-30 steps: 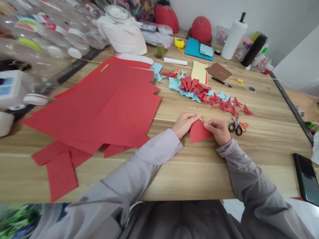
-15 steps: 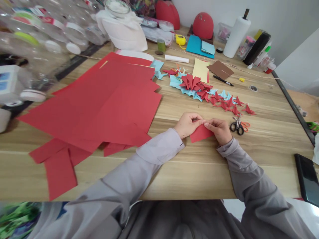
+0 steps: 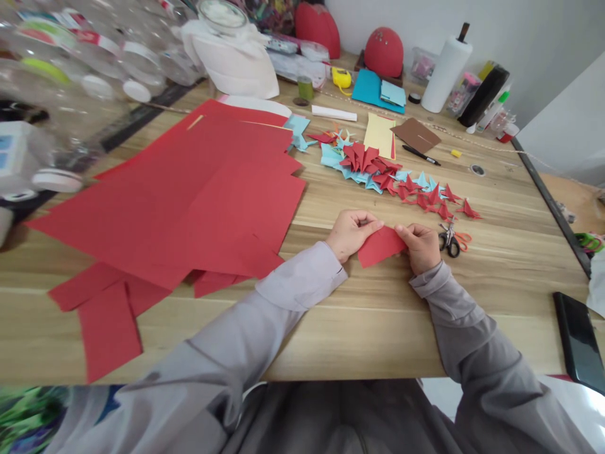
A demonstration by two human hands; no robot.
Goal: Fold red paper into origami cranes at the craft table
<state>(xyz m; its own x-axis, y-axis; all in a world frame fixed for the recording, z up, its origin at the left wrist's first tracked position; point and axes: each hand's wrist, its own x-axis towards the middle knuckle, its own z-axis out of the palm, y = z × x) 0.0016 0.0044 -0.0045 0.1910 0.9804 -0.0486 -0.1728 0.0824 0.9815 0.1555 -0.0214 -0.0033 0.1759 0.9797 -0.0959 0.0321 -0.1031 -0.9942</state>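
Observation:
A small piece of red paper [image 3: 380, 247] is held between my two hands above the wooden table. My left hand [image 3: 352, 233] pinches its upper left edge with thumb and fingers. At the upper right corner, my right hand [image 3: 420, 244] grips it the same way. Beyond the hands lies a row of folded red paper cranes [image 3: 362, 157], mixed with light blue paper cranes [image 3: 428, 181]. Scissors with black handles [image 3: 452, 244] and an orange-handled pair [image 3: 464, 238] rest just right of my right hand.
Large red paper sheets [image 3: 155, 208] cover the left of the table [image 3: 359, 340], with red strips [image 3: 111, 328] below. Plastic bottles [image 3: 118, 57] crowd the far left. Behind the cranes are yellow paper [image 3: 379, 135], brown paper [image 3: 416, 134] and a pen [image 3: 421, 155]. A phone [image 3: 579, 337] lies right.
My thumbs have moved apart along the paper's upper edge, the right hand shifting slightly right and the left slightly left. More of the red paper shows between them.

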